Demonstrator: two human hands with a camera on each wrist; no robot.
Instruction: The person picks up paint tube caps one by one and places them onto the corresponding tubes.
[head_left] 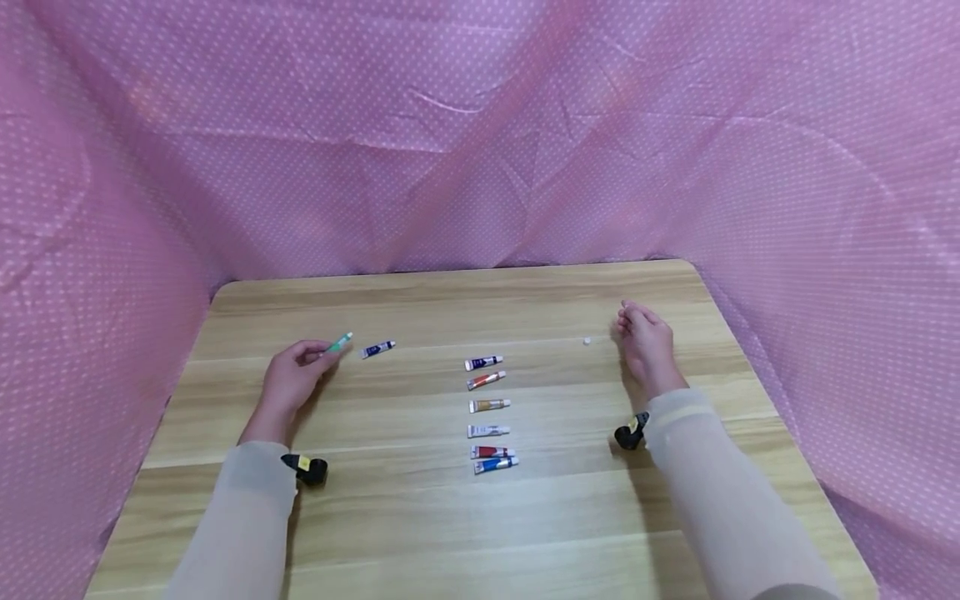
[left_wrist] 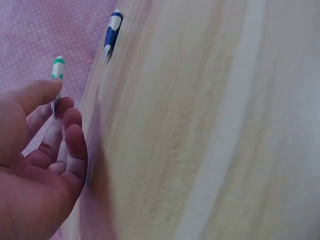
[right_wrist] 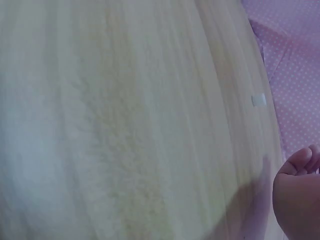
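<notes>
Between thumb and forefinger, my left hand (head_left: 294, 377) pinches a small green-and-white paint tube (left_wrist: 58, 68), its narrow end pointing away. Just right of it on the table lies a dark blue paint tube (head_left: 377, 349). My right hand (head_left: 647, 340) is above the far right of the table, thumb and fingers bent in; I cannot tell whether something small is between the fingertips. Left of this hand, a small white cap-like piece (head_left: 587, 341) lies on the wood, also visible as a white piece (right_wrist: 258, 99) in the right wrist view.
Several paint tubes lie in a column mid-table, from a purple tube (head_left: 483, 363) at the back to a blue tube (head_left: 496, 465) nearest me, beside a red tube (head_left: 489, 452). Pink dotted cloth (head_left: 480, 167) hangs around the wooden table (head_left: 375, 533).
</notes>
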